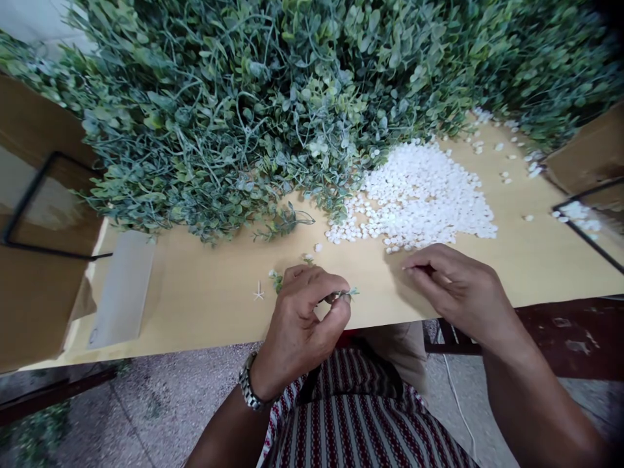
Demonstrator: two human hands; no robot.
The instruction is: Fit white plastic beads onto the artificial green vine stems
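Low over the front of the table, my left hand [309, 312] pinches an artificial leaf sprig [351, 292] between thumb and fingers. More of its greenery, with a small white piece, shows past the back of the hand. My right hand [458, 289] is closed in a pinch just in front of the pile of small white pieces [429, 195]. Whatever lies between its fingertips is too small to name. A single white piece [318, 247] rests beyond my left hand, and a small white star-shaped part [258, 291] lies to its left.
A large heap of artificial greenery [253, 117] covers the back of the table [205, 299]. Cardboard boxes stand at the left [39, 227] and right [592, 153], with black metal frames beside them. A translucent plastic strip [124, 286] lies on the left.
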